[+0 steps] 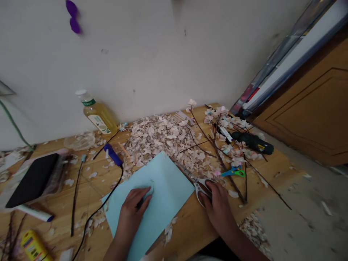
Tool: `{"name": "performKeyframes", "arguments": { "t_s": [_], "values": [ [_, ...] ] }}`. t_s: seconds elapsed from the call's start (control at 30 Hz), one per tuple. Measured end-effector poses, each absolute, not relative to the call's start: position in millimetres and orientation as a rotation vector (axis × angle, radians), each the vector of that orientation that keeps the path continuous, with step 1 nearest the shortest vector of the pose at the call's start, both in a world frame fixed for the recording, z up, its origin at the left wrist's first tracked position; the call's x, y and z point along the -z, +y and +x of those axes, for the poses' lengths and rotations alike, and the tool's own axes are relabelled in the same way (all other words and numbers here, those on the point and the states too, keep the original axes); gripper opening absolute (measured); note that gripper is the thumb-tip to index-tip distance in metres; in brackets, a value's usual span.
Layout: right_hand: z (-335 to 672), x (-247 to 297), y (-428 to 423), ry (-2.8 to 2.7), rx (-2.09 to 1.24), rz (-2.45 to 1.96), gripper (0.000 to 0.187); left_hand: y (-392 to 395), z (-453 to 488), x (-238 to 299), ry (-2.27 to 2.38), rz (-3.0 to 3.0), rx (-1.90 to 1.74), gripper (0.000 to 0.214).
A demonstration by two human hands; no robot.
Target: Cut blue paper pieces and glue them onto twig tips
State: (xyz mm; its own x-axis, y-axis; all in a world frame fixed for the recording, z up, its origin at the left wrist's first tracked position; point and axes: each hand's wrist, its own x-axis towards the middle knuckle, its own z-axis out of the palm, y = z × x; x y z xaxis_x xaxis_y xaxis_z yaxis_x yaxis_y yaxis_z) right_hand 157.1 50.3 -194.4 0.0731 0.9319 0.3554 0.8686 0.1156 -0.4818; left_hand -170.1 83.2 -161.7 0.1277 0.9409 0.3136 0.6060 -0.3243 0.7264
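Note:
My left hand (133, 204) is closed in a pinch over a light blue paper sheet (168, 181). Between thumb and fingertips shows a small blue paper piece (151, 186), much the same colour as the sheet beneath. My right hand (219, 206) grips the grey handles of a pair of scissors (199, 181) low over the table, right of the sheet. Their blades point up and left toward a heap of pale petals (163, 136), beside the sheet's right corner.
Flowering twigs (214, 145), green-handled scissors (233, 172) and a dark green tool (252, 142) lie at the right. A blue glue gun (113, 155) trails a black cord past the sheet. A bottle (98, 114) and a black phone-like slab (34, 179) are left.

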Motion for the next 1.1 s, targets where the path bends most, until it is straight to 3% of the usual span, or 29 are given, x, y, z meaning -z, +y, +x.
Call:
{"name": "performKeyframes", "arguments": {
  "t_s": [0.63, 0.73, 0.87, 0.97, 1.1],
  "values": [
    [145, 184, 49, -1.758, 0.079, -1.768, 0.035, 84, -167, 163, 1.503, 1.957, -1.087, 0.023],
    [138, 169, 40, -1.843, 0.147, -1.613, 0.031, 81, -168, 151, 1.558, 1.838, -1.061, 0.024],
    [125, 159, 30, -2.331, -0.028, -1.200, 0.037, 66, -175, 126, 1.741, 1.673, -1.043, 0.030],
    [119, 161, 37, -2.491, -0.014, -1.113, 0.042, 46, -183, 113, 1.847, 1.611, -1.059, 0.030],
    [122, 160, 56, -2.547, 0.040, -0.988, 0.035, 16, -190, 121, 1.968, 1.459, -1.067, 0.031]
  ]
}}
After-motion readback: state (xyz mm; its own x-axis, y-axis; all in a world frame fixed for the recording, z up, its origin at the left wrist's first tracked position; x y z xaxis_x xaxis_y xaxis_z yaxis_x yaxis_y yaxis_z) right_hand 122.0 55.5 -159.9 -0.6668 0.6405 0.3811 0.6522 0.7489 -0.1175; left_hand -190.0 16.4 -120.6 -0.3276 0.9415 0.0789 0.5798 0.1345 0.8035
